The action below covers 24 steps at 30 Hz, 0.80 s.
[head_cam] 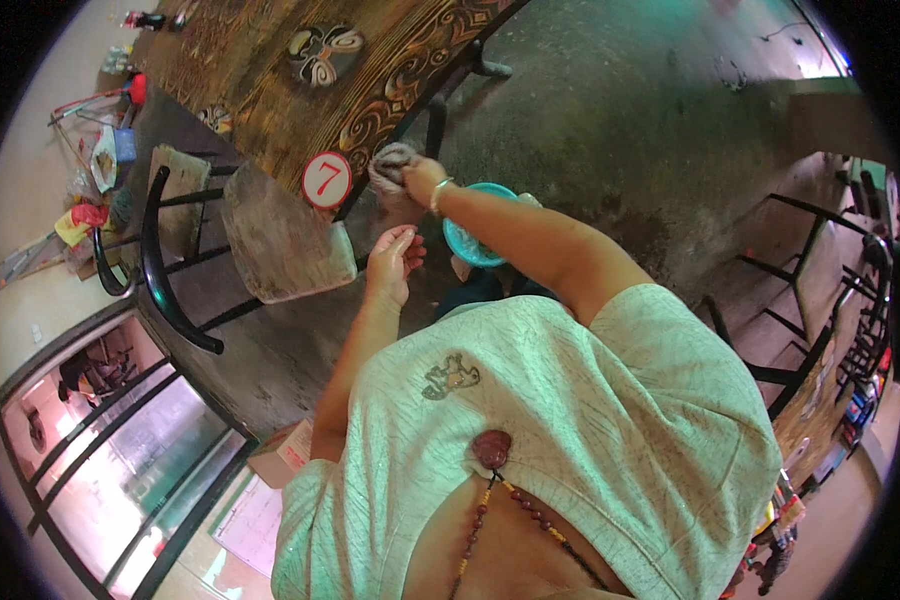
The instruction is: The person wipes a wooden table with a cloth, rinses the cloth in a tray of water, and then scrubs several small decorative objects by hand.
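Note:
A crumpled grey-and-white cloth [392, 166] is bunched in my right hand [423, 181], just beyond the corner of a carved dark wooden table [270, 112]. Whether the cloth touches the table edge, I cannot tell. My left hand [395, 259] hangs lower and nearer to my body, its fingers loosely curled and nothing in it. Below my right forearm stands a turquoise plastic basin [461, 244], partly hidden by the arm; its contents are hard to make out. On the table's corner sits a round white disc with a red rim [327, 181], bearing a numeral.
A chair with a worn seat [289, 236] and black frame stands left of my left hand. Another worn seat [176, 199] is beyond it. Black metal chair frames [795, 281] stand at the right. Lower left are a cardboard box [281, 454] and a glazed door [127, 457].

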Tool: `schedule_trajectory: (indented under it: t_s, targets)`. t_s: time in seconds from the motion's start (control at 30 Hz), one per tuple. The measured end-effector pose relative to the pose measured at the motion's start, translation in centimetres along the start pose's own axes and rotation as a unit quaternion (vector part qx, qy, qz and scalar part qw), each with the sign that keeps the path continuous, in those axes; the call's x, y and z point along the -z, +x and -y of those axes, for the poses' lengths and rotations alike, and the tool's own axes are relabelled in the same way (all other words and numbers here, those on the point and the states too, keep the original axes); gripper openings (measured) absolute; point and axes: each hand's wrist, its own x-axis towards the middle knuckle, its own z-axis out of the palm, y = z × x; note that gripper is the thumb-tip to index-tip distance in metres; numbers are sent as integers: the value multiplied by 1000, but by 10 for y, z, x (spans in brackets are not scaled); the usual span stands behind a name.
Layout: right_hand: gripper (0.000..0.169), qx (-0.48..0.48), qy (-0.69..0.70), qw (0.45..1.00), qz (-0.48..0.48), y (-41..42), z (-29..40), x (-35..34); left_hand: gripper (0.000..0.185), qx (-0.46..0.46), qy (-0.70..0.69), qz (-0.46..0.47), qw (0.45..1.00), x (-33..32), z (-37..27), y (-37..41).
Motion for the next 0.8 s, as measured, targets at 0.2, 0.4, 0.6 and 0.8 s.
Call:
schedule_trajectory:
  t_s: [0.2, 0.4, 0.6, 0.8]
  targets:
    - [29, 77, 373, 921, -86, 57, 26, 125, 18, 6, 12, -27, 1000, -26, -6, 9]
    - [30, 114, -45, 992, -35, 81, 84, 134, 17, 21, -8, -56, 998, -42, -8, 10]
    - [24, 80, -400, 901, -151, 175, 64, 104, 18, 3, -12, -88, 996, -69, -24, 11]
    - [26, 84, -692, 705, -130, 224, 97, 232, 26, -5, 67, -59, 996, -90, -27, 21]
